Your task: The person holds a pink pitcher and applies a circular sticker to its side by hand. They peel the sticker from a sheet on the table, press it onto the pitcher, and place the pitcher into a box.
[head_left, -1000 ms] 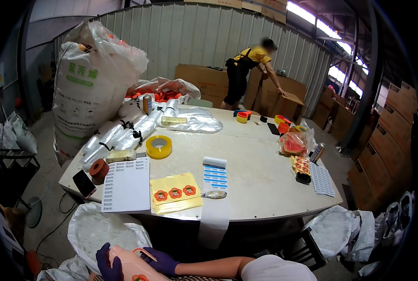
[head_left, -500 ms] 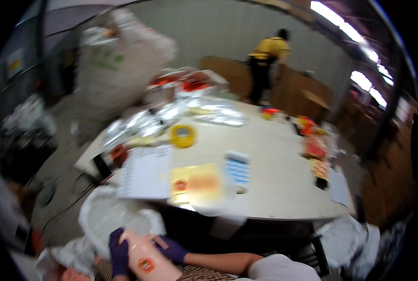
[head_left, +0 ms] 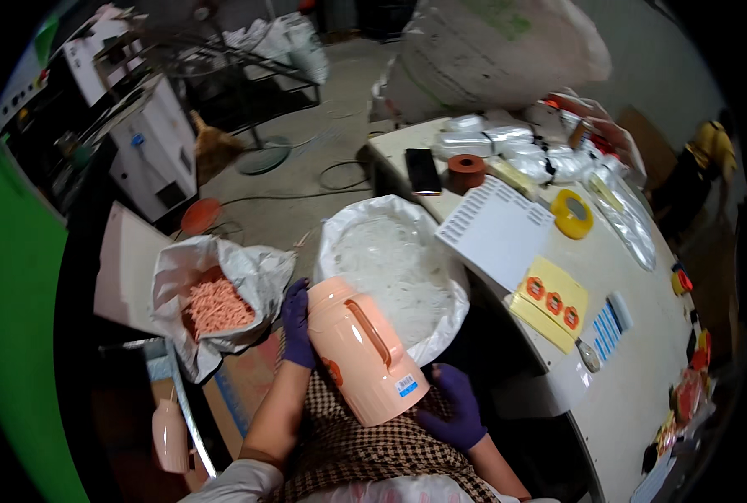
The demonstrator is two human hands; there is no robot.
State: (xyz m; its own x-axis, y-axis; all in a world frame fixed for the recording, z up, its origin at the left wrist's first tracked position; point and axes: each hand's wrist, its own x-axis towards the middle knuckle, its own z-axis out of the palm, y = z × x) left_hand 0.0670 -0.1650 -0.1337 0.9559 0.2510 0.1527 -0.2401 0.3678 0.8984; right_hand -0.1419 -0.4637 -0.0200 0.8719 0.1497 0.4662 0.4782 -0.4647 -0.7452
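Observation:
A pink plastic jug (head_left: 348, 348) with a side handle lies tilted above my checked apron, its base toward the lower right. My left hand (head_left: 296, 327), in a purple glove, holds its top end; some of the fingers are behind the jug. Close to the base, my gloved right hand (head_left: 455, 412) has its thumb and fingers spread, with nothing in its grasp. An orange sticker shows on the jug's side and a small blue-and-white label near its base. Beyond the jug stands a white-lined bin (head_left: 333, 243) of clear plastic film.
A white sack (head_left: 260, 264) of pink plastic scraps stands left, with another pink jug (head_left: 170, 436) below it. On the table (head_left: 633, 394) at right are a notebook (head_left: 495, 230), orange stickers on a yellow sheet (head_left: 549, 306), yellow tape (head_left: 572, 214) and a phone (head_left: 423, 172).
The view has swung left and down toward the bin. The jug has turned, bringing its handle and base label into view. My right hand has moved from the jug's upper side to near its base.

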